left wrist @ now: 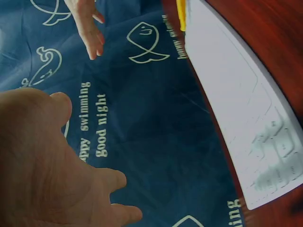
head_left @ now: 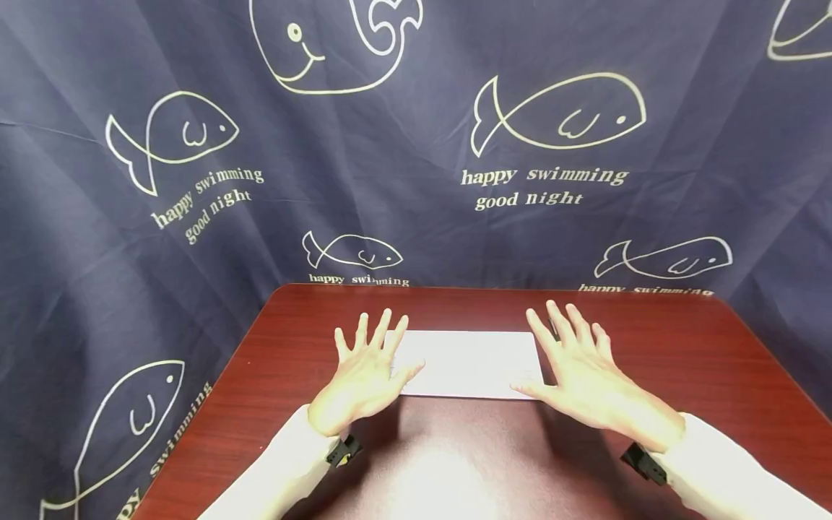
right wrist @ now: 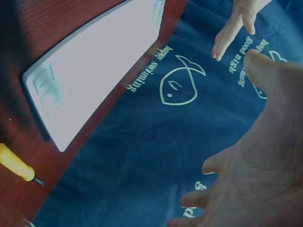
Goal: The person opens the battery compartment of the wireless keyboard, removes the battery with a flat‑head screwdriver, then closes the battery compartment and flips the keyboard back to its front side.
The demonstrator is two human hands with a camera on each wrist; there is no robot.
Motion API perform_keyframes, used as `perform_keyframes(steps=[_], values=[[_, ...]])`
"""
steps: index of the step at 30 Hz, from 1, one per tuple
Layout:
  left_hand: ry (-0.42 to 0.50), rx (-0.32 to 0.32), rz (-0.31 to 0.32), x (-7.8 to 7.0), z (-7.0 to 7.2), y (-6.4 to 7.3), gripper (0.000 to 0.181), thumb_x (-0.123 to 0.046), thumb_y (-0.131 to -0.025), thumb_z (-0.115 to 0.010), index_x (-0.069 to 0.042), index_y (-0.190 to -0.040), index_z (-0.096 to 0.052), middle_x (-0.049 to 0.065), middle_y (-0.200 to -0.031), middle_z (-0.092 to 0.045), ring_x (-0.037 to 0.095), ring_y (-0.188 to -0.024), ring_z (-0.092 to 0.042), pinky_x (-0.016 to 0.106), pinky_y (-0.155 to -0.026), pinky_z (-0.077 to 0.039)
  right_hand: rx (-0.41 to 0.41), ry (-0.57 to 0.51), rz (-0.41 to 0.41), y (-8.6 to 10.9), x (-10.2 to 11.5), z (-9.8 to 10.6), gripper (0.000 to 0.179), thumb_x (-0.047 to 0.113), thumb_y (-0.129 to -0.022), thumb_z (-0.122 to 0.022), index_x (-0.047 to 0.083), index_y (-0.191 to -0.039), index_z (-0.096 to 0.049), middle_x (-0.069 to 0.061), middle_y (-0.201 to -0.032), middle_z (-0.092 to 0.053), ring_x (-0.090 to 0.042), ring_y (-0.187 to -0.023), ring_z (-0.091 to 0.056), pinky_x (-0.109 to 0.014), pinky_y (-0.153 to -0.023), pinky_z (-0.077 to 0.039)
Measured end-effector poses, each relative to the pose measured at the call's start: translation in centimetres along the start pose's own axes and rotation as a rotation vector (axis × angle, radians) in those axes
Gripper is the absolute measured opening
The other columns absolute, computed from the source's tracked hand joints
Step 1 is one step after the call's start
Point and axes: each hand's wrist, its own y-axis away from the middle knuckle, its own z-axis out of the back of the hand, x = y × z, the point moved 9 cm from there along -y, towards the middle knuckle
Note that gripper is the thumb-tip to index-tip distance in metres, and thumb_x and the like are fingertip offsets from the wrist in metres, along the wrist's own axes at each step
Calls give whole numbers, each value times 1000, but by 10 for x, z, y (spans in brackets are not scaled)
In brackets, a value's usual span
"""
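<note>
A white keyboard (head_left: 466, 365) lies flat on the table, washed out by glare in the head view; keys show faintly at its near end in the left wrist view. My left hand (head_left: 365, 377) is held over the keyboard's left end with its fingers spread and nothing in them. Over the right end, my right hand (head_left: 585, 379) spreads its fingers too, holding nothing. Beside the keyboard's right end lies a yellow-handled tool (right wrist: 16, 163) with a thin dark tip, mostly hidden by the right hand in the head view.
A reddish-brown wooden table (head_left: 312, 310) has rounded far corners. Behind it hangs a dark blue curtain (head_left: 416, 180) printed with fish outlines and lettering. Dark straps with small devices (head_left: 343, 451) sit at both wrists over white sleeves (head_left: 279, 466).
</note>
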Motion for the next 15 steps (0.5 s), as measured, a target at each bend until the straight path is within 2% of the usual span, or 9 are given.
perform_keyframes(steps=[10,15], values=[[-3,25,26,15,-18,-6,78,-71,-89,-27,-26,-152,-21,5,-156,-17,41,-139,-7,68,-99,1,43,-41,-47,-5,-12,-21,101,71,-78,-55,7,-150,-24,-25,-150,-17,-48,-134,-10,-67,-96,-9],[-2,61,56,23,-35,-8,78,-71,-89,-29,-25,-152,-22,6,-155,-19,40,-139,-9,69,-99,-1,71,-58,-62,-6,-17,-37,100,69,-79,-57,5,-149,-25,-26,-149,-17,-48,-134,-10,-67,-97,-10]])
